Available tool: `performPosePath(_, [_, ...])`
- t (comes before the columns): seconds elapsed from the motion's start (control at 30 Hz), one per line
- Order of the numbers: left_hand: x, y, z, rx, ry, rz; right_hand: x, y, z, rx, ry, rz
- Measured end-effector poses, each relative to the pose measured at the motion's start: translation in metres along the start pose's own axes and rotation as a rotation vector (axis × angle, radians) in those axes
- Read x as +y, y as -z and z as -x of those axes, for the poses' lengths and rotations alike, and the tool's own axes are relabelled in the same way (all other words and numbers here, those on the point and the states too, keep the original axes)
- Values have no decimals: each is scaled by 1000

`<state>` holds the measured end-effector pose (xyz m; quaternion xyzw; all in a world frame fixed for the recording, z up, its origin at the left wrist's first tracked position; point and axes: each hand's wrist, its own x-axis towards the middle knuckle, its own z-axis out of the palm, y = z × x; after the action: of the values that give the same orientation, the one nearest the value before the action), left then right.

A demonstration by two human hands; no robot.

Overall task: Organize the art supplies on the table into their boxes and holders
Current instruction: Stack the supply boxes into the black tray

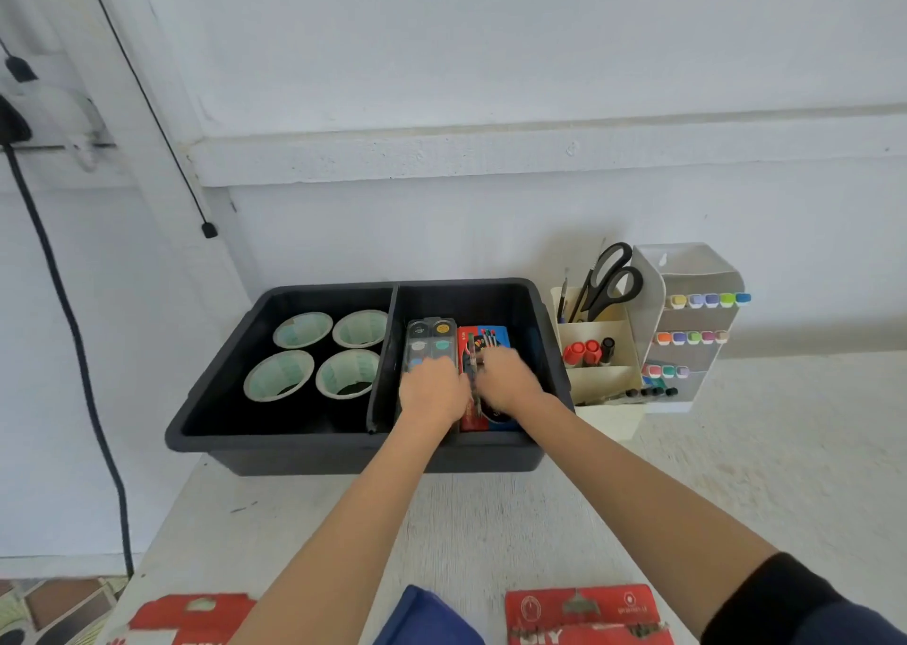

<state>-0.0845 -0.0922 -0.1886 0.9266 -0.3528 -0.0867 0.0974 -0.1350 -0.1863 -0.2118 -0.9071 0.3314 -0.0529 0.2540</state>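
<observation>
Both hands reach into the black bin [343, 453]. The left hand [432, 391] covers the near end of the paint set [432, 337]. Just beside it, the right hand [508, 382] is on the red-and-blue brush pack [493, 337]. Blur hides whether either hand grips. Four tape rolls [275, 379] sit left of both hands.

I log the bin [314, 448] at centre as black plastic, smooth with a dull sheen, the four cups [279, 375] in its left half as matt paper, the paint palette [431, 337] as glossy clear plastic and the pack [491, 337] beside it as glossy printed card. Right of centre: smooth cream plastic organizer [596, 335], clear plastic marker rack [697, 271], scissors [613, 276] with shiny black plastic handles. Table [491, 521] reads rough, matt, grainy white and wall [491, 55] matt painted; along the bottom edge I see red card packets [579, 610] with torn paper edges, blue cloth [427, 615], and a black cloth sleeve [785, 600] at lower right.
</observation>
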Motion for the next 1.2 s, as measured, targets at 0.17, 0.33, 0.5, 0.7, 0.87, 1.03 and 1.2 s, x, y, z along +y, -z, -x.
performPosePath(0.17, [-4,15,77,512,-272,335,-22,22,54,436,105,-288])
performPosePath(0.33, [-27,0,155,610,-293,482,-27,21,143,468,221,-515])
performPosePath(0.5, [-66,-25,223,412,-13,478,-17,-11,218,204,104,-713])
performPosePath(0.7, [-112,-48,278,-42,319,293,-6,-43,281,-77,-239,-866])
performPosePath(0.87, [-97,-43,298,-106,332,632,-10,-53,305,-240,-212,-917])
performPosePath(1.03, [-69,-38,307,1,269,936,-7,-48,313,-234,-170,-984])
performPosePath(1.2, [-51,-29,303,75,263,1137,3,-35,311,-182,-116,-1098])
